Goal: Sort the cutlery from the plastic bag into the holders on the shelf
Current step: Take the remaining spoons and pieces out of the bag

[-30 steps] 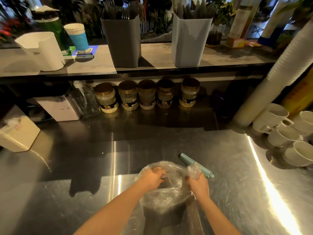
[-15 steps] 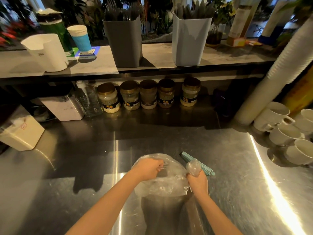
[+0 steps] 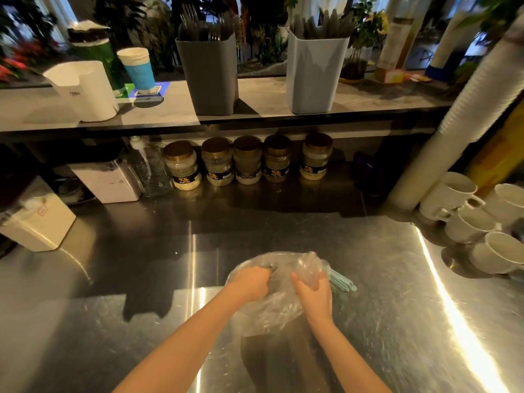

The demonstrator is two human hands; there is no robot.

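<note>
Now left hand (image 3: 251,283) curls into plastic bag (image 3: 272,313), right hand (image 3: 314,296) grips its top

Dim, warm light over a steel counter (image 3: 113,321) streaked with glare
Bright streaks run down the metal at right and centre; the space under the shelf (image 3: 261,93) lies in deep shadow. Wide-angle distortion bows the edges, the cup stack (image 3: 470,109) leans inward, and the plants (image 3: 127,18) behind are blurred

steel counter (image 3: 141,279): plastic bag (image 3: 269,316), five jars (image 3: 246,160) at back, white mugs (image 3: 467,225) right. shelf (image 3: 261,95) above: dark holder (image 3: 208,78), pale holder (image 3: 314,78).
</note>
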